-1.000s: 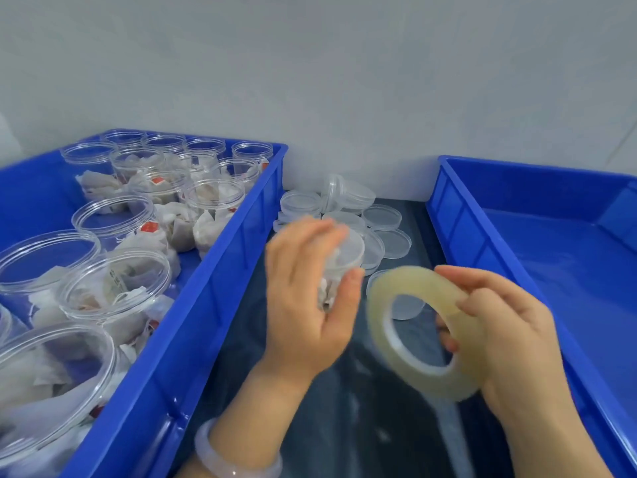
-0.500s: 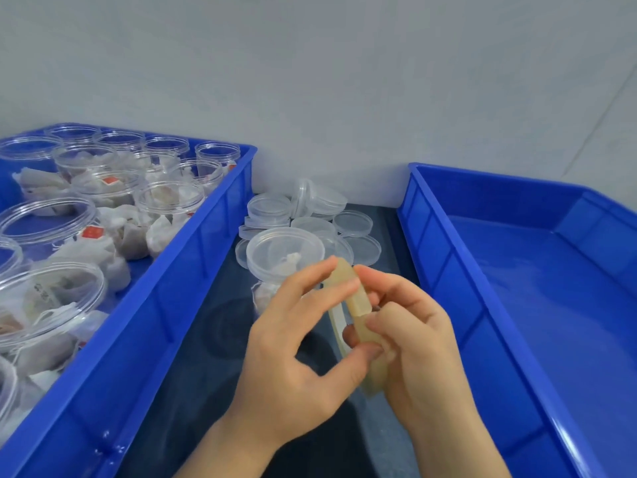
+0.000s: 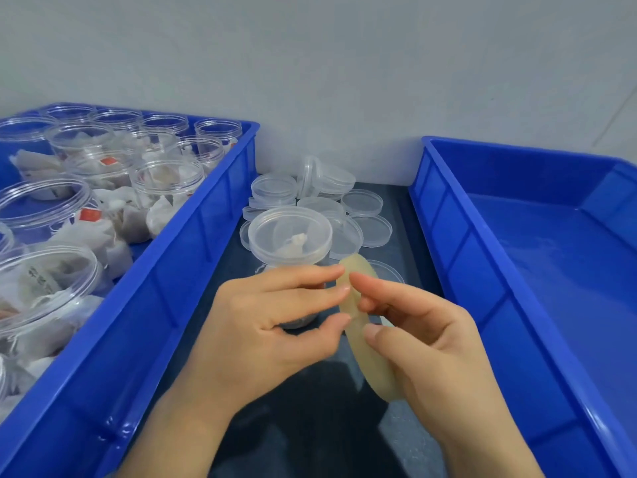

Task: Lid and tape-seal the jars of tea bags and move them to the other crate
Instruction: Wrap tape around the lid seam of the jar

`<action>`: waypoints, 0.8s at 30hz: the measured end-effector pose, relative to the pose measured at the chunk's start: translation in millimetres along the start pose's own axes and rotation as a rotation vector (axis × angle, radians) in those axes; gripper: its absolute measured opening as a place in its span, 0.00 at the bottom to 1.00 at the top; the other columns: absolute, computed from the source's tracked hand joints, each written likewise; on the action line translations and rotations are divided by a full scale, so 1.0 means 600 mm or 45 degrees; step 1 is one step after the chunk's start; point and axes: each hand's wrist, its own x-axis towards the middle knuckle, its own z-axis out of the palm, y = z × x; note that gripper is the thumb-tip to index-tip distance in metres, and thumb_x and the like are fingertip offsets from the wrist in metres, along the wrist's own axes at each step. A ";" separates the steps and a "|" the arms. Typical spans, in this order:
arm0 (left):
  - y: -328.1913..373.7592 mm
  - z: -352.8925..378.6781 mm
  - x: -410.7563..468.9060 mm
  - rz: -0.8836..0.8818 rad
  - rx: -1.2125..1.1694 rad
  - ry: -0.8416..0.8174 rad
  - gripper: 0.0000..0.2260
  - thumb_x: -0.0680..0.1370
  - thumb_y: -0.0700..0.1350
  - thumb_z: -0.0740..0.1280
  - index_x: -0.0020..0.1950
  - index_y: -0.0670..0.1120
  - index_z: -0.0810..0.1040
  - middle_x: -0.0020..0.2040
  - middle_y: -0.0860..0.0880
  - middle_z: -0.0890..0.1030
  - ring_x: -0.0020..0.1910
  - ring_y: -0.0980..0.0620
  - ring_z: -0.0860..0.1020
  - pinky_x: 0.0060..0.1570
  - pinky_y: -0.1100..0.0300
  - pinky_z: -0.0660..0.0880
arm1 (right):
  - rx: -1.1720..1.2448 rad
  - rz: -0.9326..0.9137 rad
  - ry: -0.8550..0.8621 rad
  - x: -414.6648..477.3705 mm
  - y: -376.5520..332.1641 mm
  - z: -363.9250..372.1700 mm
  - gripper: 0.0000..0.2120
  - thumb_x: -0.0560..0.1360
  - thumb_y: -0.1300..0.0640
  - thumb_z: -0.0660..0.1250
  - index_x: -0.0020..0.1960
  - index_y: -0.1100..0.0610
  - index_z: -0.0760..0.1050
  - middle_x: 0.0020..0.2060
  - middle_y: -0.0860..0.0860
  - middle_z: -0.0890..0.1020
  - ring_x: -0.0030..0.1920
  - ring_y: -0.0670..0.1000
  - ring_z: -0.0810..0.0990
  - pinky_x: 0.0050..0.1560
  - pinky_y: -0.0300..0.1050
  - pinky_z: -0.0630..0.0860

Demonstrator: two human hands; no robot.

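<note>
Clear plastic tea-bag jar (image 3: 289, 236) lidded, untaped; left hand (image 3: 269, 329), right hand (image 3: 434, 343) fingertips pinching yellowish tape roll (image 3: 370, 367); none yet in 3 o'clock blue plastic crate (image 3: 444, 215).

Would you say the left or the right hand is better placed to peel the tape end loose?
The left hand, probably: its fingertips pinch the tape roll at its rim, while the right hand grips the roll to steady it.
</note>
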 end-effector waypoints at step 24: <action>-0.007 -0.001 -0.007 0.145 0.077 -0.017 0.11 0.73 0.42 0.69 0.54 0.42 0.78 0.55 0.50 0.80 0.51 0.58 0.81 0.54 0.67 0.76 | -0.027 -0.116 0.047 -0.004 0.002 0.000 0.20 0.62 0.66 0.70 0.50 0.48 0.81 0.41 0.48 0.83 0.43 0.45 0.82 0.40 0.35 0.76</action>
